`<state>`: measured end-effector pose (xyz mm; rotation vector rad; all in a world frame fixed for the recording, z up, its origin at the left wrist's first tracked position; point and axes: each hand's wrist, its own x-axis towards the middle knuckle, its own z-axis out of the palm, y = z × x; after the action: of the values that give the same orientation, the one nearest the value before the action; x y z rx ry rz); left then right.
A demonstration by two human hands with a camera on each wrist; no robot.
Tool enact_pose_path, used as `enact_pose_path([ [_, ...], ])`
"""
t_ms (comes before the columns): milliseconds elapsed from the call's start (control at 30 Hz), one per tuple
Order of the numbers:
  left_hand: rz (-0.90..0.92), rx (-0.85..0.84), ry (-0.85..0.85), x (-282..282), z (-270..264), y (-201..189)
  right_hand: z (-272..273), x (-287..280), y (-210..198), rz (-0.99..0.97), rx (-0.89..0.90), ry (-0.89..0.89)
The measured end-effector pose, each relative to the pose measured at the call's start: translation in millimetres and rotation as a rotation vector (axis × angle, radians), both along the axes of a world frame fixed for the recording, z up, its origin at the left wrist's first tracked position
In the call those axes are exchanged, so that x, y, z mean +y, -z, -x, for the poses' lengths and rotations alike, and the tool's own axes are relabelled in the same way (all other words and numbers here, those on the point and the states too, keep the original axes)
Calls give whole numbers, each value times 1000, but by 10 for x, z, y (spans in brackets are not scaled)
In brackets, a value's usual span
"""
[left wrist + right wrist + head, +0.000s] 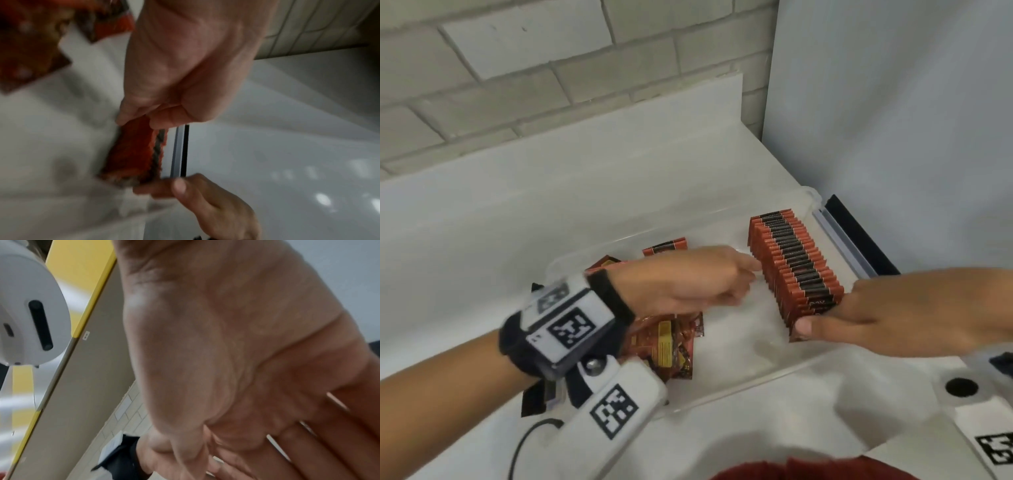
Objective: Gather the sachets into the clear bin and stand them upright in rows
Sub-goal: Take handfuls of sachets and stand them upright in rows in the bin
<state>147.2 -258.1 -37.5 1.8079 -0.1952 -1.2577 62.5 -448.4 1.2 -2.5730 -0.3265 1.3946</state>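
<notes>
A clear bin (739, 386) sits on the white counter. Along its right side stands a long row of upright red-brown sachets (794, 263) with a black band. My left hand (743, 270) reaches across the bin to the row's left side. In the blurred left wrist view its fingertips (133, 113) pinch the top of the sachets (131, 151). My right hand (825, 318) braces the row's near end, thumb (804, 325) on the end face and straight fingers along the right side. Loose sachets (671, 346) lie flat in a pile at the bin's left end, partly under my left wrist.
One more sachet (664, 246) leans at the bin's back wall. A grey and black strip (852, 240) runs beside the bin's right edge below a white panel. A round hole (961, 387) is in the counter at the near right. A brick wall stands behind.
</notes>
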Motion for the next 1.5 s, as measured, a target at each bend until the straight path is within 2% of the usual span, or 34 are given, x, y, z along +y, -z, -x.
enact_pose_path([
  [133,-67,-247,112,415,-188,-397,-218,44,-220,-82,-146,-46],
  [300,-376,-622,378,856,-370,-530,-599,491,-270,-157,-391,-91],
  [467,-562,-739,580,1036,-410,-410,-926,899,-66,-115,-440,-146],
  [600,-521,-751,753,1041,-378,-293,-1030,1111,113,-102,-419,-187],
  [700,-544,-802,802,1046,-375,-222,-1051,1220,200,-52,-440,-211],
  [800,-584,-869,802,1038,-388,-119,-1084,1281,243,-53,-472,-232],
  [933,-614,-816,766,1004,-354,-45,-1088,1332,266,-47,-508,-301],
  [1133,-539,-804,658,1000,-337,-37,-1051,1351,314,45,-582,-411],
  [1233,-591,-762,628,994,-326,-63,-1081,1323,388,14,-568,-380],
  [1300,-583,-759,691,1015,-338,-100,-1118,1299,406,-36,-541,-340],
  [1367,-502,-765,746,1052,-364,-159,-1149,1274,375,-56,-516,-291],
  [1500,-356,-732,656,1129,-424,-335,-1196,1165,242,-144,-509,-187],
])
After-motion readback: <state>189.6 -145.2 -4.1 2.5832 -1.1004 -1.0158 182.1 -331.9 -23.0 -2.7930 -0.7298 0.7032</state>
